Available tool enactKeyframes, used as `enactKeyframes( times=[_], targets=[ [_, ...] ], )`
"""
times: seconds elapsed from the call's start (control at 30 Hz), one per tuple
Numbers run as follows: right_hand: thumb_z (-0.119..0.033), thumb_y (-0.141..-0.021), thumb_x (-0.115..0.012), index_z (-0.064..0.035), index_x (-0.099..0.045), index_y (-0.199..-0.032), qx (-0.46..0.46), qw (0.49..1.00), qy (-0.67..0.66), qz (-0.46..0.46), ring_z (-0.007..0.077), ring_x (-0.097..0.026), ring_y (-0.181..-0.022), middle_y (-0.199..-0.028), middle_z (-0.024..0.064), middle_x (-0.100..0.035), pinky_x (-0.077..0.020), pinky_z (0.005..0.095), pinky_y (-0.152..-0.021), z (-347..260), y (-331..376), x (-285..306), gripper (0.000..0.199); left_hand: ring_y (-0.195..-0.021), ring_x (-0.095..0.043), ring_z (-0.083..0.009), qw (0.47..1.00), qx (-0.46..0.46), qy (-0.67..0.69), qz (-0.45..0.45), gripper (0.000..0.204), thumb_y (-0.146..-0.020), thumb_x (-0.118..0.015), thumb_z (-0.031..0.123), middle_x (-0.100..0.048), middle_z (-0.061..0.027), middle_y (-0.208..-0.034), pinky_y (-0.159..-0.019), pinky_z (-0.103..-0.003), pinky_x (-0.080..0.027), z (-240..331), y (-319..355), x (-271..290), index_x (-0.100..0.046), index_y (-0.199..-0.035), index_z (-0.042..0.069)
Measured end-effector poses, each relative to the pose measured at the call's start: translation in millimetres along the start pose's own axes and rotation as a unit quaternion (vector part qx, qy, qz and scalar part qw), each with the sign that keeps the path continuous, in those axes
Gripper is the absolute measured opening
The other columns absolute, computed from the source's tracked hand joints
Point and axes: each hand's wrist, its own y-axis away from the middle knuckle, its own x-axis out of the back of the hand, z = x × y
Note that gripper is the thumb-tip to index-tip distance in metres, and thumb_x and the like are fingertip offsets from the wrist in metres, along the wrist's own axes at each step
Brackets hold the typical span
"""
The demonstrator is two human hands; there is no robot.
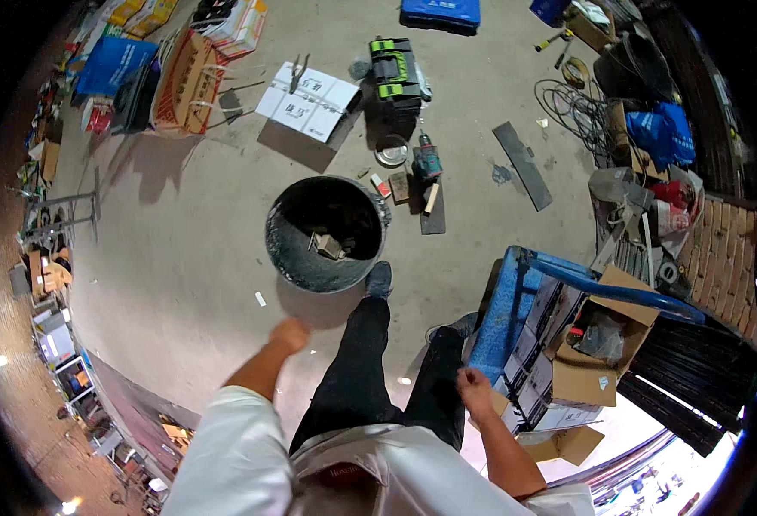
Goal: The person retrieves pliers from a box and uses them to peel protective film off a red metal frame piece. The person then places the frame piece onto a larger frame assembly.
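Note:
I stand on a concrete floor, looking down my dark trousers at a black bucket (325, 234) smeared with grey mortar, just ahead of my left shoe. A trowel-like tool lies inside it. My left hand (291, 334) hangs near the bucket's near rim, fingers curled, holding nothing that I can see. My right hand (474, 385) is loosely closed beside my right thigh, close to the blue hand cart (516, 301). Neither hand touches anything.
The blue cart carries white boxes and an open cardboard box (597, 344). Beyond the bucket lie a power drill (427, 162), a black-and-green tool bag (395, 70), white flat boxes (308, 99), a metal strip (523, 163) and coiled cable (572, 105). Boxes line the far left.

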Motion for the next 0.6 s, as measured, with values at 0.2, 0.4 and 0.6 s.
enactKeyframes(
  times=[0.2, 0.4, 0.6],
  targets=[
    [-0.022, -0.104, -0.064, 0.0004, -0.070, -0.107, 0.062, 0.997, -0.037, -0.009, 0.0115, -0.060, -0.073, -0.084, 0.0027, -0.067, -0.0510, 0.0279, -0.068, -123.0, -33.1, -42.2, 0.023, -0.076, -0.068, -0.0394, 0.913, -0.034, 0.299, 0.275, 0.035, -0.099, -0.056, 0.027, -0.071, -0.0250, -0.085, -0.069, -0.048, -0.054, -111.6, 21.3, 79.2, -0.069, -0.092, -0.005],
    [-0.024, -0.103, -0.063, 0.0030, -0.070, -0.108, 0.124, 0.991, -0.025, -0.046, 0.0130, -0.059, -0.073, -0.081, 0.0064, -0.067, -0.0497, 0.0323, -0.069, -216.9, -25.1, -77.6, 0.029, -0.073, -0.065, -0.0157, 0.692, -0.062, 0.699, 0.170, 0.017, -0.100, -0.062, 0.013, -0.070, -0.0061, -0.085, -0.065, -0.031, -0.053, -24.1, 70.7, 85.1, -0.068, -0.104, -0.001],
    [-0.025, -0.100, -0.063, 0.0034, -0.070, -0.109, 0.154, 0.987, 0.040, -0.020, 0.0186, -0.065, -0.075, -0.083, 0.0109, -0.070, -0.0528, 0.0354, -0.071, -182.6, -62.3, -85.9, 0.030, -0.082, -0.070, -0.0211, 0.821, -0.135, 0.526, 0.176, 0.023, -0.102, -0.063, 0.023, -0.073, -0.0105, -0.089, -0.079, -0.035, -0.055, 49.8, 124.1, 24.1, -0.070, -0.110, 0.002]
  ],
)
